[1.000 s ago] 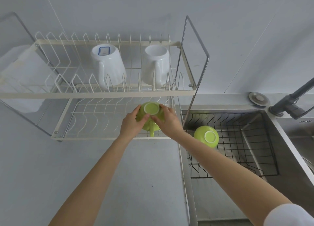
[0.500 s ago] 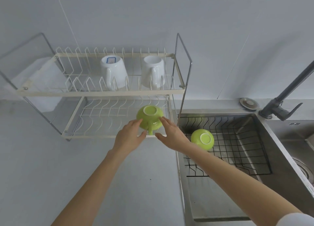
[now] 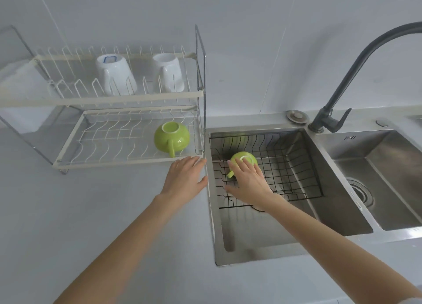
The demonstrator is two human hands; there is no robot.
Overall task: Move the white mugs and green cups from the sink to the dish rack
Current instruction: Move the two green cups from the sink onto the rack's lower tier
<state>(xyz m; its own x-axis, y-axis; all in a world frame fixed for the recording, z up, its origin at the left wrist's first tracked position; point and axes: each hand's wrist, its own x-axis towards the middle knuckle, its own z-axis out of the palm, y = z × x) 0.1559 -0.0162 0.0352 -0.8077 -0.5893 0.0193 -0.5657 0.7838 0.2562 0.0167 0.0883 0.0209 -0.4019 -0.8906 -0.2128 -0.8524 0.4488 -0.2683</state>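
Note:
Two white mugs, one (image 3: 115,75) with a blue label and one plain (image 3: 169,74), stand upside down on the top shelf of the dish rack (image 3: 96,100). A green cup (image 3: 171,137) rests upside down on the rack's lower shelf, handle toward me. A second green cup (image 3: 246,159) lies upside down in the black wire basket (image 3: 287,166) inside the sink (image 3: 331,201). My right hand (image 3: 247,181) lies spread over this cup, fingers on its top, not closed round it. My left hand (image 3: 185,178) hovers open over the counter by the sink's left edge.
A dark curved faucet (image 3: 356,59) rises behind the sink, with a second basin (image 3: 388,178) and its drain to the right. A round metal cap (image 3: 296,116) sits on the ledge. Grey counter (image 3: 91,212) spreads in front of the rack.
Both hands let go of the green cup, which now rests on the lower rack shelf. My right hand moved right into the sink onto the second cup; my left hand drew back toward the sink edge.

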